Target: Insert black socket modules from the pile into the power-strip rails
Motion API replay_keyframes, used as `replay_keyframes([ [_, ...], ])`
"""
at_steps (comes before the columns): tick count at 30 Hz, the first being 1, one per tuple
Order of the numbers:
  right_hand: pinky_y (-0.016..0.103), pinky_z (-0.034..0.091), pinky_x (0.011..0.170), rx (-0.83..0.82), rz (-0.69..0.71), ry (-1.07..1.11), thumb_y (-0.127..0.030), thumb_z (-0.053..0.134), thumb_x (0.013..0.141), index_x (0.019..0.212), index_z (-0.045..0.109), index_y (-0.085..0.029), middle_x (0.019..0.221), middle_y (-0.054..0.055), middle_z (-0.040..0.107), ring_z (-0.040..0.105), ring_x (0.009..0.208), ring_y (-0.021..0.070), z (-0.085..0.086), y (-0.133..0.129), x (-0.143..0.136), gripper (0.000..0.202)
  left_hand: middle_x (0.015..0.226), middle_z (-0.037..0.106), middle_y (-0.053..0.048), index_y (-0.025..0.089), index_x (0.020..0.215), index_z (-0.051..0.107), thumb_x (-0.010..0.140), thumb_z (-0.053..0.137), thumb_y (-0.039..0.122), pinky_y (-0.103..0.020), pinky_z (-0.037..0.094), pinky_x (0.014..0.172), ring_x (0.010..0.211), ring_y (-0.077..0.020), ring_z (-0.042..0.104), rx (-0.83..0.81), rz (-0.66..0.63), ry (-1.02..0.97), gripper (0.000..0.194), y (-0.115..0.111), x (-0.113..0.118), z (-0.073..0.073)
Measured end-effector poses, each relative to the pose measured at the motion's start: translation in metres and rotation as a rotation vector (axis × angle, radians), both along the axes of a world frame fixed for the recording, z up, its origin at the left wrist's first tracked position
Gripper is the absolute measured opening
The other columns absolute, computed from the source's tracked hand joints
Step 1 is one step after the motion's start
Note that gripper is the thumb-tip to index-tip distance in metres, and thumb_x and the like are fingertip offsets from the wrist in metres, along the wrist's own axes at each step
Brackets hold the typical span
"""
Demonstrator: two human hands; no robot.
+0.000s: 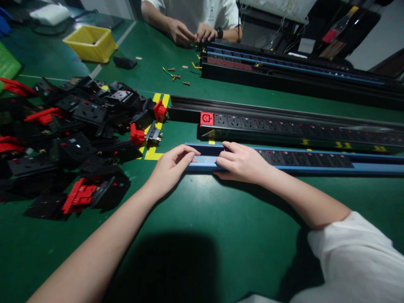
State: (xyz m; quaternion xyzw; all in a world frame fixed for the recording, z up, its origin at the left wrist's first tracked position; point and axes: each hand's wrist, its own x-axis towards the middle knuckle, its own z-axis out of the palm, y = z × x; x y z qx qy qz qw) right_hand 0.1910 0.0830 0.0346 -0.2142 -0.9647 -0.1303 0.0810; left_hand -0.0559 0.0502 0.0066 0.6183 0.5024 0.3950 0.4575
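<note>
A long blue channel [315, 170] lies across the green table, with a row of black socket modules [288, 158] set inside it. My left hand [172, 166] is at the channel's left end, thumb and fingers curled around the end and its near edge. My right hand [241, 162] grips the channel a little farther right, fingers bent over both rails at the left end of the socket row. Between my hands the inside of the channel shows bare. What lies under my right fingers is hidden.
Black socket modules [90, 113] and red ones [78, 195] are heaped at the left. Behind the blue channel lies a black channel [268, 136] with a red socket [207, 119]. Farther back are screws [186, 83], a yellow bin [91, 44], more strips [284, 84] and another person's hands [192, 33].
</note>
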Motion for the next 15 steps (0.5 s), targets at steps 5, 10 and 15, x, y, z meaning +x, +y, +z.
replay_keyframes([
  [5,0.045,0.052,0.093,0.023,-0.011,-0.019,-0.038,0.059,0.094,0.09,0.069,-0.014,0.086,0.009,0.074,0.066,0.109,0.0361,-0.0012,-0.0022,-0.0005,0.026,0.086,0.066,-0.002,0.018,0.101,0.069,0.095,0.056,0.044,-0.029,0.044,0.078,0.082,-0.0173,0.061,0.003,-0.002,-0.016,0.029,0.0004,0.0006,-0.0003],
  [10,0.045,0.053,0.092,0.039,-0.013,-0.029,-0.038,0.06,0.094,0.089,0.068,-0.014,0.086,0.009,0.073,0.066,0.108,0.0378,-0.0001,-0.0027,-0.0018,0.026,0.083,0.066,-0.002,0.018,0.1,0.07,0.095,0.056,0.044,-0.029,0.044,0.077,0.081,-0.0176,0.062,0.026,0.023,-0.017,0.029,-0.0004,0.0001,-0.0001],
  [15,0.045,0.053,0.091,0.044,-0.016,-0.043,-0.038,0.058,0.095,0.09,0.068,-0.014,0.088,0.009,0.073,0.066,0.109,0.038,0.0004,-0.0026,-0.0023,0.027,0.079,0.065,-0.002,0.018,0.099,0.068,0.094,0.058,0.041,-0.027,0.046,0.072,0.075,-0.015,0.06,0.045,0.104,-0.137,0.026,0.0016,-0.002,-0.0044],
])
